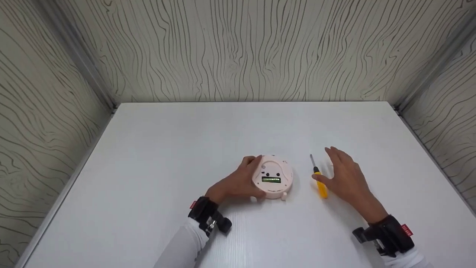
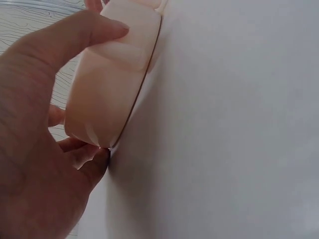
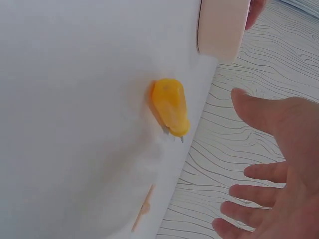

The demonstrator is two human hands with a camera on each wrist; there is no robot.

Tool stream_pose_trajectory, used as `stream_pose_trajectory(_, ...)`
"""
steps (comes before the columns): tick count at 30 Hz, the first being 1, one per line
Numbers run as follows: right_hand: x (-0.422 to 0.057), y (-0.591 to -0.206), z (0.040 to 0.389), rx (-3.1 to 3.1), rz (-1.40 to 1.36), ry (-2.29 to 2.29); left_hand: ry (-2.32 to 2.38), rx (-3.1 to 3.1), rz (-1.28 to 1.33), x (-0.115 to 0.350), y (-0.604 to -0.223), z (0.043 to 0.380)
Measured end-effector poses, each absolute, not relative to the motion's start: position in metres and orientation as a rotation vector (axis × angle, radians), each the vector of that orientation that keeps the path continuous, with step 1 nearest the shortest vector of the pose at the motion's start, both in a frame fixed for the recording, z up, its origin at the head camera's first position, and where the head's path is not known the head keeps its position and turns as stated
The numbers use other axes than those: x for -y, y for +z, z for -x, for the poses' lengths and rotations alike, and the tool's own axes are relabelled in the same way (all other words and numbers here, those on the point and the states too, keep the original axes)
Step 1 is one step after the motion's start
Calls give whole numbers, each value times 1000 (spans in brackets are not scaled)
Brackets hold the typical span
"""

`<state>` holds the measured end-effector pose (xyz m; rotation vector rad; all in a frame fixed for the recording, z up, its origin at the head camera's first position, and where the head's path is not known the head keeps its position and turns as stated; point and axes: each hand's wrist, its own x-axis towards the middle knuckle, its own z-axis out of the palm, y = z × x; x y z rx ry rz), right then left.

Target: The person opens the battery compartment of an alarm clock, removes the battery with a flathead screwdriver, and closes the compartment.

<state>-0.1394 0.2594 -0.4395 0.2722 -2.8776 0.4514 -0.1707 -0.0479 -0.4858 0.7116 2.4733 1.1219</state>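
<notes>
A round pale pink alarm clock (image 1: 274, 191) lies back up on the white table, its battery slot uncovered with a green battery (image 1: 271, 179) in it. My left hand (image 1: 243, 180) grips the clock from its left side; in the left wrist view the thumb presses on the clock's side wall (image 2: 104, 94) and fingertips reach under its edge. To the right lies a screwdriver (image 1: 320, 184) with a yellow handle and its metal tip pointing away. Over and beside it hovers my right hand (image 1: 347, 178), fingers spread, holding nothing. The right wrist view shows the yellow handle (image 3: 170, 104) apart from the fingers.
A thin pinkish strip-like piece (image 3: 143, 208) lies on the table beyond the screwdriver in the right wrist view. The white table (image 1: 167, 137) ends at a wood-grain patterned back wall (image 1: 238, 52), with similar panels at both sides.
</notes>
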Motion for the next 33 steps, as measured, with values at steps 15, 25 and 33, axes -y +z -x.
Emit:
stream_pose_trajectory(15,-262,-440,144,2819,-404,315,977,-2547,-723,52,-480,165)
stream_pose_trajectory(25,-264,-439,142,2845,-411,293,634,-2768,-1114,49,-469,159)
stream_pose_trajectory(33,-262,-437,141,2858,-438,285,315,-2824,-1352,37,-466,156)
